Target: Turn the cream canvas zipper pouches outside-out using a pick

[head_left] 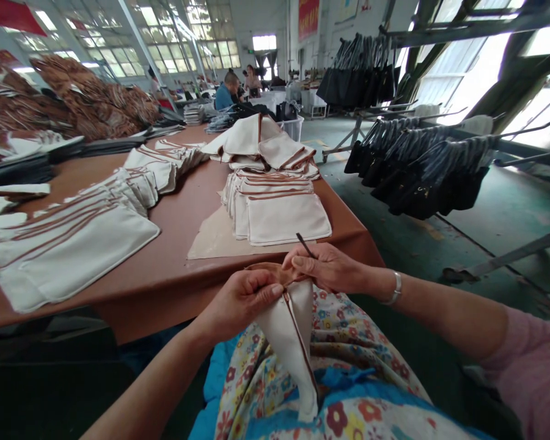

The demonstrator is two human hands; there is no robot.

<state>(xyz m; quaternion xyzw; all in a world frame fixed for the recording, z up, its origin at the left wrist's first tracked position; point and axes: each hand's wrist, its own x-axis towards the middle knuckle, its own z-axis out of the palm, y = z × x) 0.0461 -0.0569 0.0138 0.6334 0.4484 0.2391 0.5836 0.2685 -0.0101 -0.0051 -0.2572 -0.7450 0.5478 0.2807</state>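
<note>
Two hands at work over the lap, just off the near edge of a brown-covered table [183, 211]. Left hand [252, 296] pinches a white piece with brown trim [289, 327] near its upper end, thumb on top. Right hand [325, 267], beside it, grips a thin dark tool [305, 245], one end pointing up and away. The white piece hangs from the fingers down onto a floral apron [362, 351], its lower tip on the cloth.

Edges: table cover drapes over the near side; right-hand edge runs away past the stack of white pieces [288, 219], which sits close to it on a beige sheet [213, 237]. Looser white heap [261, 143] behind the stack. A strip of brown cover shows between stack and the long row of white pieces [77, 244] at left. Green floor [343, 164] runs between table and hanging rack of black items [421, 177].

Hard to read: left fingertips lie behind the piece; the tool's other end is hidden in the right fist, so contact with the piece cannot be told. Brown curved part [268, 267] behind the hands is partly covered. Row cut off at the left border; far workers small and blurred.
</note>
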